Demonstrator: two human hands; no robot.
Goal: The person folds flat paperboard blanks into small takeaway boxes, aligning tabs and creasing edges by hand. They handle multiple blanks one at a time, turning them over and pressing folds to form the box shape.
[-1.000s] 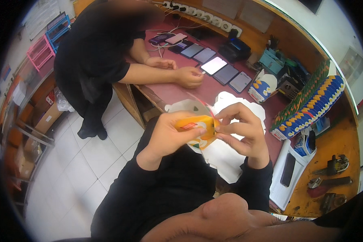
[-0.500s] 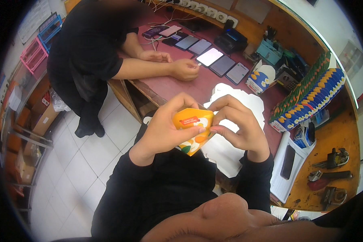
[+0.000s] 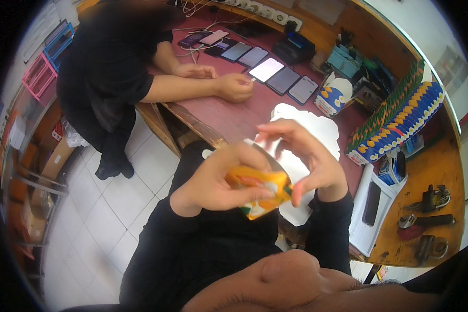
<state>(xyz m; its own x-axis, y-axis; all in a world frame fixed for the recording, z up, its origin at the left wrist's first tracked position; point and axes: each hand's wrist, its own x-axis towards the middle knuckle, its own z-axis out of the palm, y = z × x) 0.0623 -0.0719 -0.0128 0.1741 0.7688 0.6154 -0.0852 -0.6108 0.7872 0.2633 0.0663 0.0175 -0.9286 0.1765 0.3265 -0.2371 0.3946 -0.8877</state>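
Note:
A small yellow paper carton (image 3: 261, 193) with an orange, white and green print is tilted above my lap, slightly blurred. My left hand (image 3: 221, 179) grips it, with the thumb on the printed face and the fingers behind. At the carton's right side, my right hand (image 3: 309, 161) has its thumb and fingers spread apart. Its thumb tip is close to the carton's edge; whether they touch, I cannot tell. Behind my hands, white flat card blanks (image 3: 317, 136) lie at the table's edge, partly covered by the right hand.
On the red tabletop (image 3: 208, 112) several phones (image 3: 268, 70) lie in a row. A person's hand (image 3: 234, 87) rests beside them. One formed carton (image 3: 334, 96) stands near a long nested stack of cartons (image 3: 395, 130). At right are a white tray (image 3: 356, 236), padlocks (image 3: 431, 249) and a wrench (image 3: 426, 221).
The carton has tipped and dropped slightly in my left hand. My right hand has come off its upper edge, and its fingers have spread. The other person's hands are nearly still.

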